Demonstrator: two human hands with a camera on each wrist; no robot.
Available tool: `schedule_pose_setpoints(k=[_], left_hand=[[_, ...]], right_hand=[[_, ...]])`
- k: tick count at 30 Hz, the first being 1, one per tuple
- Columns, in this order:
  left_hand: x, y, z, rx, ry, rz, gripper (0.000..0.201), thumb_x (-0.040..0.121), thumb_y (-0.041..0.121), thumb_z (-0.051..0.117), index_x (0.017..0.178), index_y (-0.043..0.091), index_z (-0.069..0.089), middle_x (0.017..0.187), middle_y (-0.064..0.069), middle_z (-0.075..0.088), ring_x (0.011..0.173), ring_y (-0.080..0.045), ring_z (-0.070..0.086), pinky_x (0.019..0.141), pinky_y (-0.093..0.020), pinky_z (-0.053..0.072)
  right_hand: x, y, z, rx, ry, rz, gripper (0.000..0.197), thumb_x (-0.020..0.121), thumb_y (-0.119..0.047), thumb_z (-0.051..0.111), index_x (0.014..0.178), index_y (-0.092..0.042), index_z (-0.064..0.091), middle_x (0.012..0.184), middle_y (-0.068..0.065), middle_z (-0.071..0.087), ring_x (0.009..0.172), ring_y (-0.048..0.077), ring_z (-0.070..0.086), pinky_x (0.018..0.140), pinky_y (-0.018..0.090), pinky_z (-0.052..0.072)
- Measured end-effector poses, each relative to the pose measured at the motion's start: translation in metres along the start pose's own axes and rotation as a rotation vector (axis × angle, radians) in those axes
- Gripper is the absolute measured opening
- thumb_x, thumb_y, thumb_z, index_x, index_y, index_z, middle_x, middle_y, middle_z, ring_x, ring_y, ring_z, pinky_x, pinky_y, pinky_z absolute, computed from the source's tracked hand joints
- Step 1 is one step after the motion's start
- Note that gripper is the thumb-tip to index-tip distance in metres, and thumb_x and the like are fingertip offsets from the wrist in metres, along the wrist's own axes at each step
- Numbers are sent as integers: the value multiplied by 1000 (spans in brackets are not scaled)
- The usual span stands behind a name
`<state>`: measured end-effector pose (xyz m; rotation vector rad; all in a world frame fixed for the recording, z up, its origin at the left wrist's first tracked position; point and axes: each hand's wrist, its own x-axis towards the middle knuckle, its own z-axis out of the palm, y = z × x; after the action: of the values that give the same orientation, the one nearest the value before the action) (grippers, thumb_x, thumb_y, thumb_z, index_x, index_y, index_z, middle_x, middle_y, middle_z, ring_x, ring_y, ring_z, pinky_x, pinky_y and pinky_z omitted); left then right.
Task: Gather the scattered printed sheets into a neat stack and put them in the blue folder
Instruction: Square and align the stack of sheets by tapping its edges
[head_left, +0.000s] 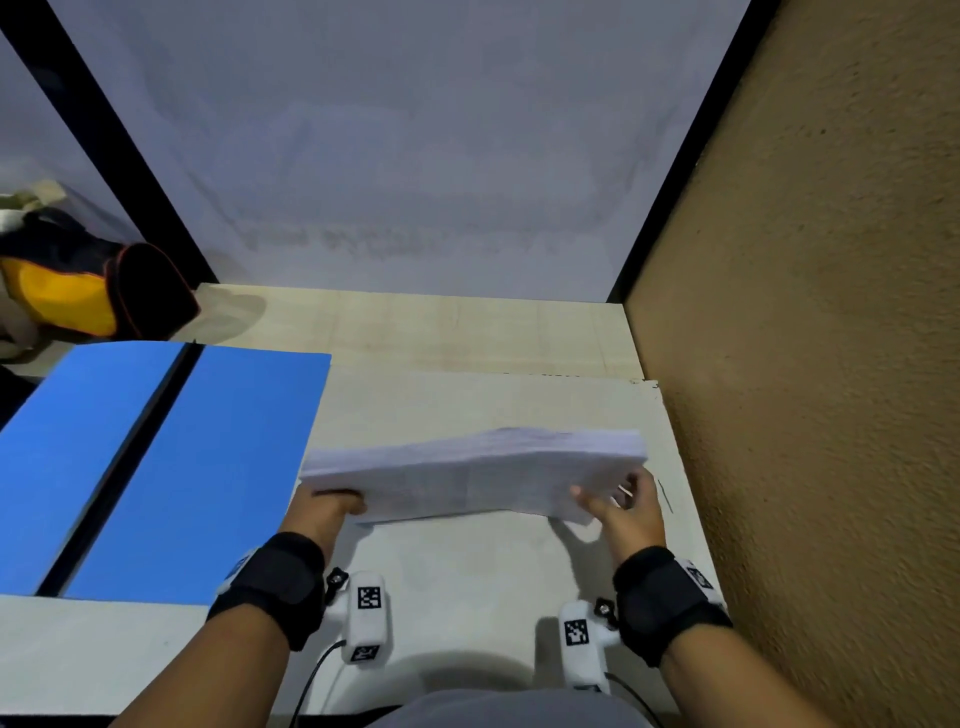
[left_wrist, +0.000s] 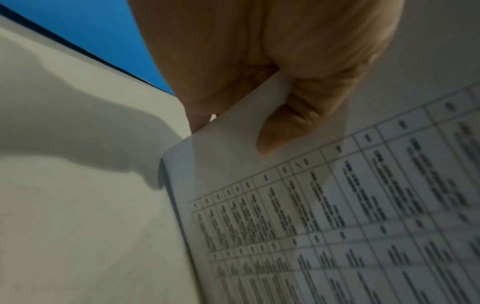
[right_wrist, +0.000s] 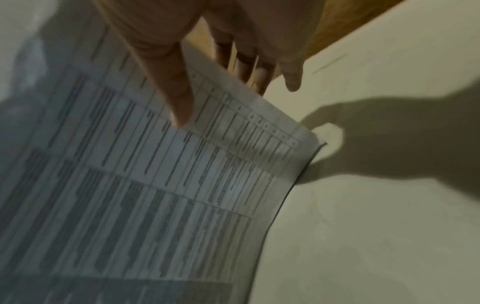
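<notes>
Both hands hold the pile of printed sheets (head_left: 470, 475) up off the worktop (head_left: 467, 587). The left hand (head_left: 327, 506) pinches the pile's left end, with the thumb (left_wrist: 280, 131) on the printed side and the other fingers behind the paper. The right hand (head_left: 626, 512) pinches the right end, thumb (right_wrist: 179, 98) on the printed side and fingers (right_wrist: 249, 67) behind it. So the pile stretches longways from one hand to the other, right across in front of the person. It looks a bit wavy and blurry, so I cannot tell if all the edges line up yet.

The blue folder (head_left: 156, 462) lies open and flat on the worktop, out past the left hand. Its near edge is just beside the pile's left end. Its black fold (head_left: 124, 462) runs away from the person, across the way the pile runs. The left hand is the nearer one to the folder, and the right hand is well apart from it.

I think the pile has to go sideways to the left, left hand first, and come down on the blue half nearest that hand. It may need a turn to fit, but I cannot tell that for sure
</notes>
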<state>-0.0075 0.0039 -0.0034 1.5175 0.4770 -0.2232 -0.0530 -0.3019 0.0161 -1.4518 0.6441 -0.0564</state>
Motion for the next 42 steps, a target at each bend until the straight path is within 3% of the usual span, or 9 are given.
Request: schedule_pose_setpoints(k=[5,9,18,22,27,32,35,38,42], left_hand=[[7,-4,-4,50,30,-33,26,66,-17,60,77,7,59,92,-12,59,91,-27,54,83,-37,40],[4,2,-5,38,32,-12,32,45,-3,62,73,12,56,79,-6,56,79,-23,51,78,-36,39],[2,-2,-7,12,-23,-23,54,59,-9,77,110,4,62,100,-9,67,95,-27,60,87,-39,43],[3,-1,-6,-20,-21,-36,46,66,-17,71,105,5,63,97,-8,67,97,-28,60,87,-39,44],[-2,6,-4,-45,-64,-20,48,57,-10,79,97,13,66,97,-8,70,95,-23,64,91,-41,47],[-2,9,-3,-143,-85,-45,57,47,7,82,101,14,65,106,-11,69,100,-29,64,89,-45,51],[-2,9,-2,-148,-97,-38,61,45,11,84,103,15,65,106,-9,70,99,-27,64,71,-36,56],[-2,9,-1,-146,-109,-24,64,47,9,83,108,13,65,104,-6,72,100,-26,66,74,-32,53],[-2,8,-1,-152,-110,-18,61,47,8,82,105,13,66,98,-2,74,97,-24,66,75,-34,53]], right_hand=[[3,-6,-3,-112,21,-62,73,70,12,72,131,-17,44,123,4,54,111,19,51,82,22,41],[1,-5,-2,-157,-104,-100,77,65,16,74,128,-20,49,123,2,58,111,15,56,99,30,44],[-17,-9,4,-173,-17,-451,77,89,-5,59,140,-49,21,141,3,39,133,14,39,106,29,36],[-17,-8,4,-524,-11,-718,61,94,-12,51,126,-62,38,145,-1,28,129,-6,29,102,3,29],[-17,-8,11,-521,20,-700,45,93,-13,55,122,-48,52,142,-1,28,123,-19,25,93,-8,23],[-14,-14,12,-503,70,-710,53,88,-8,61,121,-46,46,137,4,35,123,2,37,98,8,32],[-17,-14,15,-528,13,-671,58,87,-13,63,116,-60,44,136,-5,30,115,-4,38,89,-3,32],[-15,-14,15,-475,70,-643,63,87,-6,61,121,-55,40,134,-2,36,121,6,39,97,7,34],[-14,-16,15,-516,27,-665,60,89,-6,59,121,-55,44,127,4,39,108,-14,39,84,-9,28]])
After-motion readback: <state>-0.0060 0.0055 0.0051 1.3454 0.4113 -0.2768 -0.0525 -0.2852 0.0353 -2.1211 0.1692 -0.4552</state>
